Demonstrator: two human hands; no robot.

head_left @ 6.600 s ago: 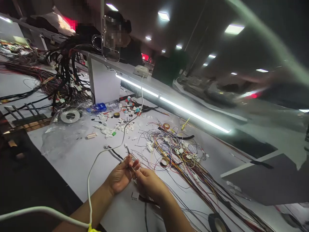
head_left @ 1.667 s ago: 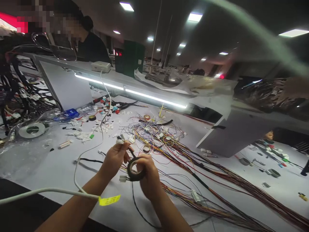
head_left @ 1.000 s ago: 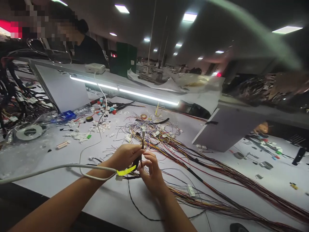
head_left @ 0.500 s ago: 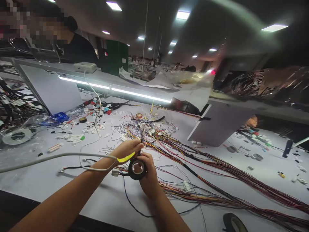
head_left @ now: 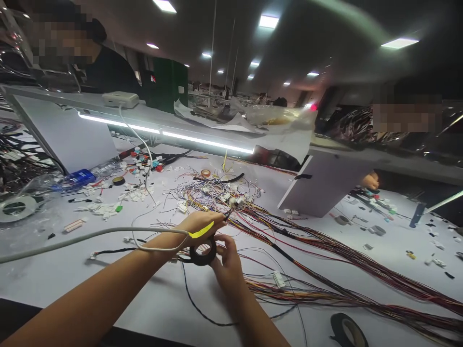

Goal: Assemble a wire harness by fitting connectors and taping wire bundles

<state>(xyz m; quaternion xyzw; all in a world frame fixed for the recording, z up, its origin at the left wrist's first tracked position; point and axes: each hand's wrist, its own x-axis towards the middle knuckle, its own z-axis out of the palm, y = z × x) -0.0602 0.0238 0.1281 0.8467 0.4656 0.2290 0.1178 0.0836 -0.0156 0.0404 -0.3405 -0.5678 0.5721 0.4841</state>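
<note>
My left hand (head_left: 203, 223) is closed round a thin dark wire bundle, whose end with a white connector (head_left: 237, 203) sticks out past the fingertips. Just below it hangs a roll of black tape (head_left: 203, 251), its ring facing me. My right hand (head_left: 228, 262) has curled fingers at the roll's right rim and appears to grip it; some fingertips are hidden behind the roll. A yellow band (head_left: 201, 231) and a grey cord (head_left: 144, 230) lie at my left wrist. Behind the hands spreads a tangle of loose wires (head_left: 202, 188).
Long wire bundles (head_left: 325, 246) run across the table to the right. Another black tape roll (head_left: 347, 331) lies at the front right. White connectors (head_left: 97, 209) and a plastic bag (head_left: 39, 193) are at left. Upright panels (head_left: 321, 183) flank the bench. A person (head_left: 108, 67) sits beyond.
My left hand has turned and moved right, carrying the connector end rightwards and down. The tape roll has tilted and shifted slightly left; my right hand's fingers have loosened round it.
</note>
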